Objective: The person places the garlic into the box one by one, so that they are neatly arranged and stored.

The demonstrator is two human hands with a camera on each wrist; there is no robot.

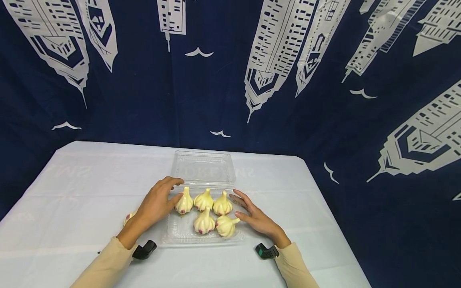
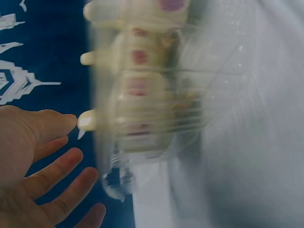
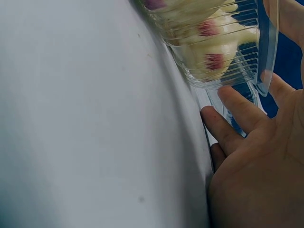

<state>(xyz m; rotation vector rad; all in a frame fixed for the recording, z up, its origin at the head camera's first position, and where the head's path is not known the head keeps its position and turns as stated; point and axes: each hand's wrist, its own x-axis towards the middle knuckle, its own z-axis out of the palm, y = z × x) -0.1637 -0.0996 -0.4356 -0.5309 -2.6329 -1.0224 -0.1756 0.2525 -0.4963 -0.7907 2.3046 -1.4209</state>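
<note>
Several cream garlic bulbs with purple-tinged bases sit in a clear plastic clamshell box (image 1: 183, 236), three of them in the far row. The left hand (image 1: 155, 203) is over the box's left side, its fingers spread and its thumb at the stem of the far-left garlic bulb (image 1: 185, 202); whether they touch is unclear. Beside the right wall is the right hand (image 1: 261, 219), fingers loosely spread. In the right wrist view its fingers (image 3: 242, 111) lie along the outside of the box, close to garlic bulbs (image 3: 209, 52) seen through the ribbed wall. Neither hand grips anything.
The box's lid (image 1: 203, 167) lies folded back, away from the person. Another garlic bulb (image 1: 129, 217) is on the white tablecloth (image 1: 72, 208), partly hidden behind the left wrist. A dark blue cloth with white buildings (image 1: 212, 96) hangs behind the table.
</note>
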